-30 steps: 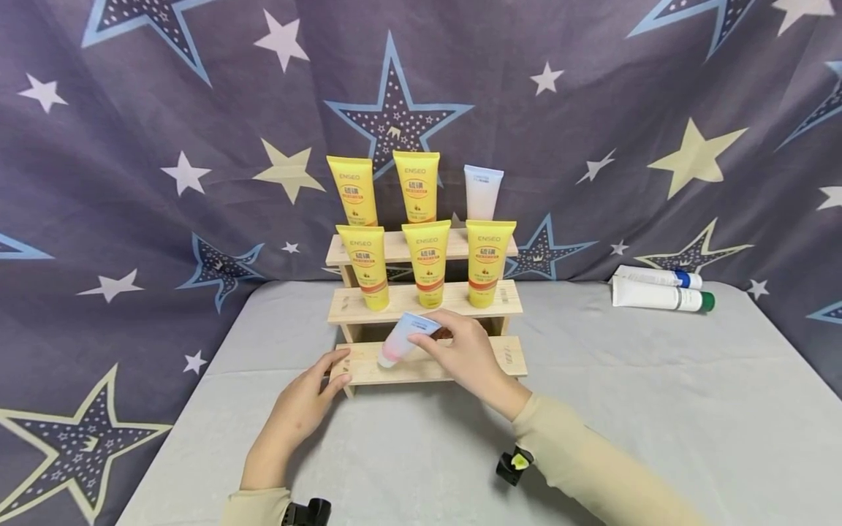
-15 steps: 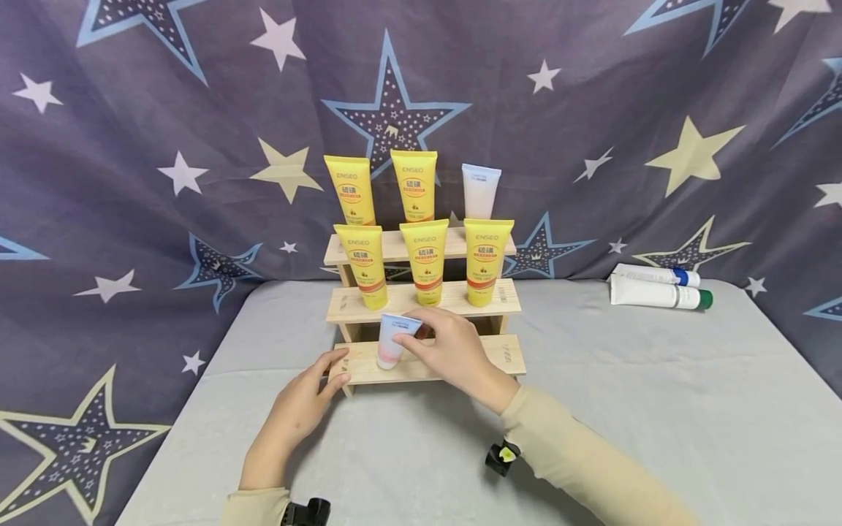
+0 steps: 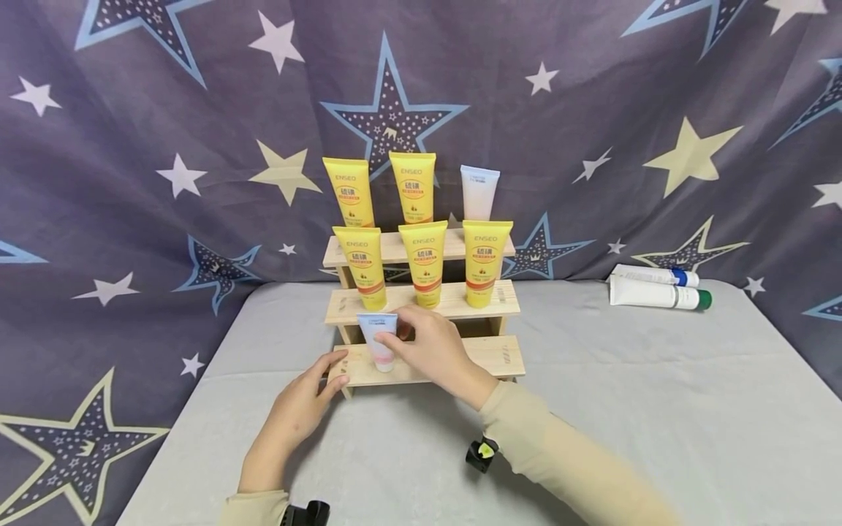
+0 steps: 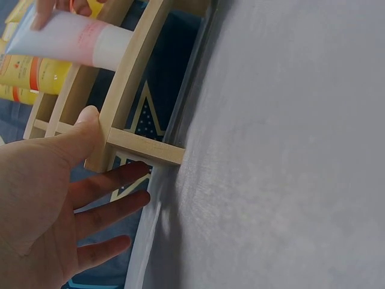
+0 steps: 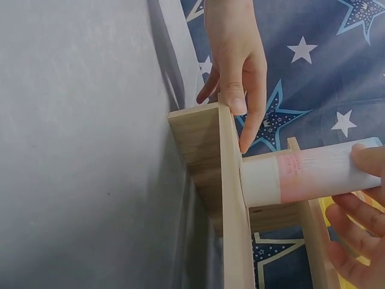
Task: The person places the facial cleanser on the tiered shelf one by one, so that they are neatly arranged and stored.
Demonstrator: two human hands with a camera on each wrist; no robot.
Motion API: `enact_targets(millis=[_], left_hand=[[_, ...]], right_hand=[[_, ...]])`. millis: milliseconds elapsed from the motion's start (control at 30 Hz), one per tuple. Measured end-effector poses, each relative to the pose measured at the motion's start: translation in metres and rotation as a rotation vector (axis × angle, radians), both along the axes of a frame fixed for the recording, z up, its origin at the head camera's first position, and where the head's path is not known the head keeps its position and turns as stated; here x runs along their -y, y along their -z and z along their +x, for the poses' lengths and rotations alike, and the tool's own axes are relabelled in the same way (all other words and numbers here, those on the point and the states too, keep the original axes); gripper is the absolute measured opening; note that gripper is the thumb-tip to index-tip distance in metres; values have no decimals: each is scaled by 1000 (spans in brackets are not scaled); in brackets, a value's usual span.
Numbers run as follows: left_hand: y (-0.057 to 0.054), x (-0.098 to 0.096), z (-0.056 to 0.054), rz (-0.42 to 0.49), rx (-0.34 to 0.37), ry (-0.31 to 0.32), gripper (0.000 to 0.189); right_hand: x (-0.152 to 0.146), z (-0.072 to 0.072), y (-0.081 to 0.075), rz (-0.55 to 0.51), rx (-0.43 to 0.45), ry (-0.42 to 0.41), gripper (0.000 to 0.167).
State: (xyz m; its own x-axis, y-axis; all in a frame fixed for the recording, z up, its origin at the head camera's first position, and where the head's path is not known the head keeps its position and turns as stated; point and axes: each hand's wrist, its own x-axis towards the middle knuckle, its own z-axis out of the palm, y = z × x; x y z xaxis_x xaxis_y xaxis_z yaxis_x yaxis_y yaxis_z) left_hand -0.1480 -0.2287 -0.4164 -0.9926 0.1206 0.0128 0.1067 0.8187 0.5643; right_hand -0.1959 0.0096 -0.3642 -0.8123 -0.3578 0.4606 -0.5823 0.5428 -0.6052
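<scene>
A small pale blue and pink squeeze tube point(image 3: 378, 343) stands cap down on the lowest step of a three-step wooden rack point(image 3: 483, 356), near its left end. My right hand point(image 3: 430, 347) pinches the tube's upper part between thumb and fingers; the right wrist view shows the white cap point(image 5: 260, 180) against the step. My left hand point(image 3: 304, 398) rests at the left end of the same step, its thumb point(image 4: 88, 117) touching the wood and its other fingers extended. Yellow tubes point(image 3: 424, 264) stand on the middle step, just behind.
On the top step are two more yellow tubes point(image 3: 413, 188) and another pale blue tube point(image 3: 479, 192). Two white tubes point(image 3: 658, 292), one blue-capped and one green-capped, lie at the right on the grey cloth point(image 3: 625, 409). A star-patterned curtain point(image 3: 566, 131) hangs behind.
My right hand has moved left along the lowest step with the pale tube, and the tube has gone from tilted to nearly upright. My left hand has stayed at the step's left end.
</scene>
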Motion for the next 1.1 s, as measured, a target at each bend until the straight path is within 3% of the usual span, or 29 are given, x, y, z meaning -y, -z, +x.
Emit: enact_targets(millis=[433,600,800,1100], left_hand=[[-1,0,0,-6,5,-4,49],[-1,-1,1,-7,1,-3,49],[-1,-2,1,-7,6,-8,49],[0,0,1,-7,6,-7,50]], right_hand=[[3,0,1,18,1,-17,27],[-2,4,0,30,47,-24,32],[-14,14,-3,-6,98,-26,35],[-48,23,-3,-33,79,-8,38]])
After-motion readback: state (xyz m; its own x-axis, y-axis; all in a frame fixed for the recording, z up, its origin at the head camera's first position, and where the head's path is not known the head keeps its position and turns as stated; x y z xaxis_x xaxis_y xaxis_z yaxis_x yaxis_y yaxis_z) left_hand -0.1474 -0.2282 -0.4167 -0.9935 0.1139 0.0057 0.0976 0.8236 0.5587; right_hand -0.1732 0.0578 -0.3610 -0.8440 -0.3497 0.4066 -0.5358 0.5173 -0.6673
